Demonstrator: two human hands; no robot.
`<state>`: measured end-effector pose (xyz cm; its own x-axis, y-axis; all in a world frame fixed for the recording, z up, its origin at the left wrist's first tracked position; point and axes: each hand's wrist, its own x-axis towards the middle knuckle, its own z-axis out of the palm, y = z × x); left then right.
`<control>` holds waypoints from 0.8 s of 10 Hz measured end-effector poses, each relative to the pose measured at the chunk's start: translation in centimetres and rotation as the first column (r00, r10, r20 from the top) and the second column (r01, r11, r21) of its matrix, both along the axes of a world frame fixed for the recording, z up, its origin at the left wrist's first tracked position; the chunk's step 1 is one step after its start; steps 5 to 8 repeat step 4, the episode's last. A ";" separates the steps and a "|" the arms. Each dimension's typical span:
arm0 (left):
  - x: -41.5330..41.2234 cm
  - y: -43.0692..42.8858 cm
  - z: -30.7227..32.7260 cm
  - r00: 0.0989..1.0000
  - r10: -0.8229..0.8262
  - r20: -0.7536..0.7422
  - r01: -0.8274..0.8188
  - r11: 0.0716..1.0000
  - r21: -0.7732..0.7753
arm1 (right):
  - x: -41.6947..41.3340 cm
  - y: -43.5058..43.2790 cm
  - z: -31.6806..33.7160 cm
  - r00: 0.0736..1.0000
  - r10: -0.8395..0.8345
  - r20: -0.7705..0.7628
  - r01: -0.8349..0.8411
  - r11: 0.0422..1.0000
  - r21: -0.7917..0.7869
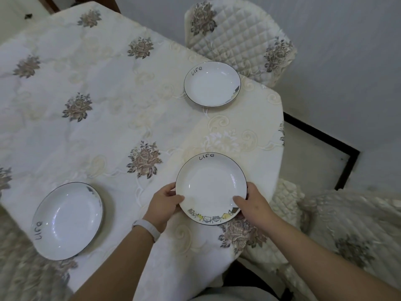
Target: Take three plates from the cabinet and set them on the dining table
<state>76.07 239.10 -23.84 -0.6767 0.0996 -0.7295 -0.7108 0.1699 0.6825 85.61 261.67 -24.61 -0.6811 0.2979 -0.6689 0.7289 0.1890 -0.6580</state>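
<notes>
I am holding the near plate (210, 187) with both my hands, one on each side of its rim. My left hand (163, 205) is gripping the left edge, with the thumb lying on top of the rim and the fingers curled under it, and a white wristband (146, 229) is sitting on this wrist. My right hand (252, 203) is closing on the right edge in the same way, thumb pointing inward over the rim. Both forearms are reaching forward from the bottom of the view, a little spread, with the plate between them. The plate is over the near right part of the dining table (97, 105), just above or on the floral tablecloth; I cannot tell if it is touching. A second plate (68, 220) is lying at the near left edge, and a third plate (212, 83) is lying farther away, near the quilted chair (238, 29).
</notes>
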 end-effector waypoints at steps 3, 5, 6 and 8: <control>0.1 -4.1 3.8 0.970 -0.212 -0.122 0.215 0.977 0.011 | 1.3 -0.2 2.7 0.988 -0.156 0.021 0.155 0.987 0.049; 0.3 -5.4 5.1 0.893 -0.357 -0.274 0.334 0.934 -0.129 | 1.7 -1.0 4.8 0.981 -0.181 -0.063 0.188 0.974 0.125; 0.3 -5.4 5.1 0.893 -0.357 -0.274 0.334 0.934 -0.129 | 1.7 -1.0 4.8 0.981 -0.181 -0.063 0.188 0.974 0.125; 0.3 -5.4 5.1 0.893 -0.357 -0.274 0.334 0.934 -0.129 | 1.7 -1.0 4.8 0.981 -0.181 -0.063 0.188 0.974 0.125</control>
